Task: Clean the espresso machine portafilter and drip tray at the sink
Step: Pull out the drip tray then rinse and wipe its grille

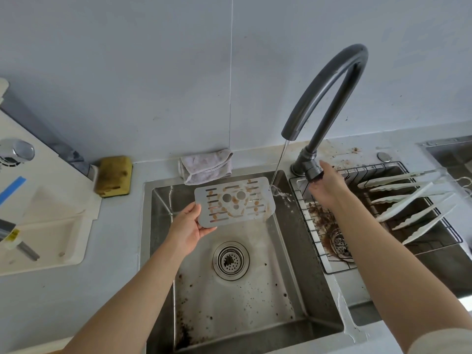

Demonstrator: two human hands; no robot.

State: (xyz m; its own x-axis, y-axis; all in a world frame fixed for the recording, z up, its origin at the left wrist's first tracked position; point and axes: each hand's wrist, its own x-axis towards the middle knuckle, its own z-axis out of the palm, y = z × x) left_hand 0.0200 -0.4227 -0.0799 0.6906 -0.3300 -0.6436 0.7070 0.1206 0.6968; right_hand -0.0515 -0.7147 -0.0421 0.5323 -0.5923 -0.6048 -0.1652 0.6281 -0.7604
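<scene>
My left hand (pixel 190 227) grips the lower left corner of a grey slotted drip tray grate (pixel 235 201), stained with brown coffee marks, and holds it over the left sink basin (pixel 293 264). A thin stream of water falls from the dark curved faucet (pixel 329 80) onto the grate's upper right corner. My right hand (pixel 329 186) is wrapped around the faucet's handle (pixel 313 172) at its base. No portafilter is in view.
A yellow sponge (pixel 114 175) and a folded grey cloth (pixel 205 166) lie behind the basin. The right basin holds a wire rack (pixel 316 241) with white tongs (pixel 408 200) and coffee grounds. A white tray (pixel 46 241) sits on the counter at left.
</scene>
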